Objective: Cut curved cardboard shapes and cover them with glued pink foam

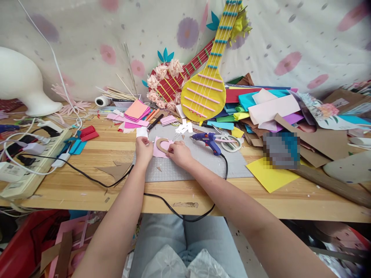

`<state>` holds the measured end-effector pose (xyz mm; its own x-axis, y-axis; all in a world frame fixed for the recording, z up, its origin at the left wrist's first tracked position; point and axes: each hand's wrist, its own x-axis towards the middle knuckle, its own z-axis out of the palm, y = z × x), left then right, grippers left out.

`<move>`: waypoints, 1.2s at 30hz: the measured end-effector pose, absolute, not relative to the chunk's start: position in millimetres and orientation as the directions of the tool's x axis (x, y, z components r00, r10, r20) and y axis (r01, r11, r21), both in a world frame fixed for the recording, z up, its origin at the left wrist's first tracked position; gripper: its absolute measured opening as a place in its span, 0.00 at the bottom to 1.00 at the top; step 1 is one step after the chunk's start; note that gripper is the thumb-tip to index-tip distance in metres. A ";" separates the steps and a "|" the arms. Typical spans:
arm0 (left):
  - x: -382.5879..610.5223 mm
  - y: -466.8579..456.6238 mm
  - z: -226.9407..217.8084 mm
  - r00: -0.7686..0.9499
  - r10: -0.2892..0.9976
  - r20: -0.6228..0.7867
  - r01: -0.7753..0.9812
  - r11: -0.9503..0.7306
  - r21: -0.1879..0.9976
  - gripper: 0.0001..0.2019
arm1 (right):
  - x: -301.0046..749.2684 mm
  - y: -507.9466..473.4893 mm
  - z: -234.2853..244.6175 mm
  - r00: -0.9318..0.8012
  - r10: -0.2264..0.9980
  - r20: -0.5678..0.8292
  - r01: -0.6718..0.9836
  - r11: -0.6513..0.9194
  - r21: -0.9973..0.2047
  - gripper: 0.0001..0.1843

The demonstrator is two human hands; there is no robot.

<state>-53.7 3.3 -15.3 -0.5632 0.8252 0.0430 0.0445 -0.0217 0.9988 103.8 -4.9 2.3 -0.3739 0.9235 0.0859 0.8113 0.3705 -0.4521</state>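
Observation:
My left hand [143,150] and my right hand [179,153] meet over a grey cutting mat [199,166] on the wooden table. Between them lies a pink paper piece [159,151] with a brown cardboard arch shape [162,144] on top. The left hand's fingers are curled, pinching the pink piece's left edge. My right hand's fingers are bent and press on the cardboard arch's right end. A blue glue gun [209,139] lies on the mat just right of my right hand, its black cord [174,210] trailing off the table's front edge.
A power strip [31,162] with plugs sits at the left. Stacks of coloured paper and foam [261,108] pile up at the right, with a yellow sheet [271,175] and scissors [230,142]. Paper guitars [205,88] lean on the back wall. A white foam head [23,83] stands far left.

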 end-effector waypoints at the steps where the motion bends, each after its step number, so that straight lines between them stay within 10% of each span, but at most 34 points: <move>1: -55.5 6.2 -13.6 -0.561 0.826 0.059 0.110 0.003 0.994 0.15 | 103.8 -5.2 2.6 -0.375 0.923 0.087 0.809 0.372 -0.454 0.06; 12: -58.4 34.5 4.2 -0.413 0.911 0.006 0.472 0.208 0.856 0.25 | 103.7 -6.8 3.1 -0.372 0.924 0.085 0.815 0.369 -0.446 0.07; 19: -56.0 37.0 10.2 -0.442 0.874 -0.202 0.141 0.290 0.946 0.25 | 107.2 -6.9 -3.0 -0.349 0.924 0.155 0.726 0.372 -0.579 0.11; 24: -52.2 21.7 21.9 -0.319 0.891 -0.322 -0.219 0.261 0.940 0.21 | 129.6 1.8 -2.3 -0.022 0.949 0.313 0.535 0.276 -0.798 0.13; 30: -46.9 3.5 17.5 -0.309 0.910 -0.277 -0.419 0.132 0.898 0.17 | 140.9 13.6 -7.4 -0.027 1.000 0.013 0.299 0.021 -0.954 0.25; 36: -47.6 -0.6 16.7 -0.343 0.905 -0.251 -0.456 0.073 0.887 0.16 | 140.7 15.4 -7.5 -0.122 0.980 -0.160 0.077 -0.151 -0.985 0.07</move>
<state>-47.6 -0.6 16.7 -0.3428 0.9053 -0.2508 -0.4562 0.0729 0.8869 140.7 15.4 -7.5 -0.1223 0.9795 -0.1601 0.0771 -0.1514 -0.9855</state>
